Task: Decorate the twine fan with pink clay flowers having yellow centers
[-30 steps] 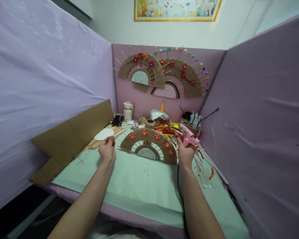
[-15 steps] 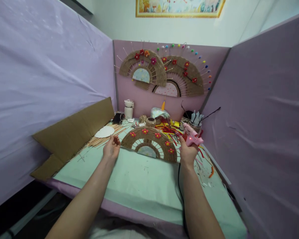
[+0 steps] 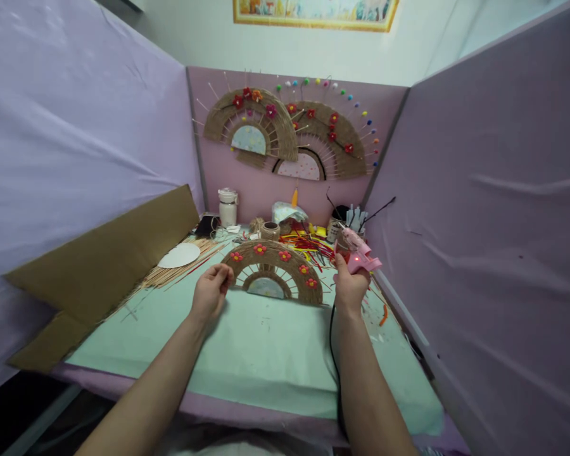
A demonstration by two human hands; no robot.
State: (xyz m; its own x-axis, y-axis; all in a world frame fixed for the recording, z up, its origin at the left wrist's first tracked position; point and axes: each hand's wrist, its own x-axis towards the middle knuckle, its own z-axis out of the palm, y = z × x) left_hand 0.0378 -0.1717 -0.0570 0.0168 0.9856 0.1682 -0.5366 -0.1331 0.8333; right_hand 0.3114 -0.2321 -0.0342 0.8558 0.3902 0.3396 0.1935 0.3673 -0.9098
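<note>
My right hand [image 3: 351, 291] is wrapped round a pink hot glue gun [image 3: 357, 251], its red light lit and nozzle pointing up and away. A black cord runs down from it along my forearm. On the table, a twine-wrapped half-round fan [image 3: 294, 258] with red flowers and a pale blue half-circle centre [image 3: 266, 287] lies between my hands. My left hand [image 3: 212, 292] is closed at the fan's left end, fingertips pressed together. Whatever is between those fingers, if anything, is too small to make out.
Left lie a white oval disc [image 3: 179, 255], thin sticks [image 3: 164, 275] and folded cardboard [image 3: 118, 259]. Behind the fan are a white jar [image 3: 228, 208], a twine roll [image 3: 270, 230], red and yellow pipe cleaners [image 3: 306, 244] and glue sticks [image 3: 356, 218]. Two decorated fans [image 3: 285, 136] hang on the back panel.
My left hand has moved right, up to the fan's left end, and its fingers have turned inward. The glue gun stays in my right hand. The whole view has shifted slightly.
</note>
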